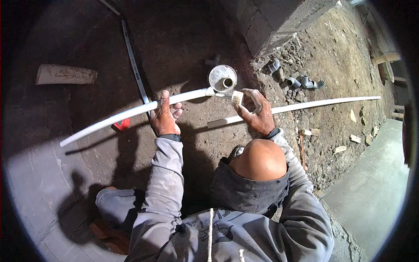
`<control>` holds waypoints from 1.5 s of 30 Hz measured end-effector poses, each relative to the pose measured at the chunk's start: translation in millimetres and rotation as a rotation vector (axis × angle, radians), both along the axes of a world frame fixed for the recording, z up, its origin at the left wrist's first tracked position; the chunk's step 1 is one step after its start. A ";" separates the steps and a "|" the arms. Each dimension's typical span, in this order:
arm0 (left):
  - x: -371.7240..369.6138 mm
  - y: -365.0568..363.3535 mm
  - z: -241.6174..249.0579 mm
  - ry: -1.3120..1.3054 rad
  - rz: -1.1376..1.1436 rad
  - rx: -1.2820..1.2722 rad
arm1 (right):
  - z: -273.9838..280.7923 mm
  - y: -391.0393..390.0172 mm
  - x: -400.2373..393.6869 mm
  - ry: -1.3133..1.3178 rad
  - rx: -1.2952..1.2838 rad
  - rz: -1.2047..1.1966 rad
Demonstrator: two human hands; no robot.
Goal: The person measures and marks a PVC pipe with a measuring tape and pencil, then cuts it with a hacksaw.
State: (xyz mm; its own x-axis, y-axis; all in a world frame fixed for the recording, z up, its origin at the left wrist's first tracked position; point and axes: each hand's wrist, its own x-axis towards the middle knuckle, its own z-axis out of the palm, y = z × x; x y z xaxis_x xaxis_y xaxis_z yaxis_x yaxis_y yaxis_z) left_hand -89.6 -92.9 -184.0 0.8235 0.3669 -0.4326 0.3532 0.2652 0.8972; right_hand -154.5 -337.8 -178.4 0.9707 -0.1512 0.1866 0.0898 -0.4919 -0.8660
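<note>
My left hand is closed round a long white plastic pipe, thumb on top, with the pipe's free end reaching out to the left. At the pipe's right end sits a white pipe fitting, and the fingers of my right hand close on it. Just above the fitting is a round pale disc-like thing, and a dark round opening shows in front of it. A second white pipe lies on the ground, passing behind my right hand.
Grey pipe fittings lie among rubble at the right, below a concrete block pillar. A long thin pipe crosses the dirt floor. At the left are a beige pipe piece and a red object. My bent knee rises below my right hand.
</note>
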 end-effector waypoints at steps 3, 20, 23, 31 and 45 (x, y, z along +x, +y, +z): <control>2.5 0.5 0.0 0.025 0.074 -0.007 | -3.2 -0.2 -0.3 -0.041 -0.014 0.024; 7.5 2.9 5.9 -0.096 0.055 -0.132 | 4.0 3.6 0.4 0.009 -0.073 0.127; 8.7 8.3 9.0 -0.176 -0.035 -0.238 | 4.2 1.9 1.8 -0.006 -0.071 0.125; 6.2 4.8 20.4 -0.128 0.017 -0.026 | -5.0 2.1 -0.3 -0.015 -0.083 0.091; 5.6 18.2 -3.2 -0.010 0.013 -0.106 | -3.7 -0.9 0.3 0.033 0.048 0.034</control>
State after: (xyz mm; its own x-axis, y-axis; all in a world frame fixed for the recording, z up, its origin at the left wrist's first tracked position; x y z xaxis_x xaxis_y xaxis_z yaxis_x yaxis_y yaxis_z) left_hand -84.0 -74.7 -187.2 0.8233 0.3306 -0.4613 0.3402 0.3630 0.8674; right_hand -154.2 -338.7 -182.2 0.9809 -0.1266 0.1480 0.0768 -0.4467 -0.8914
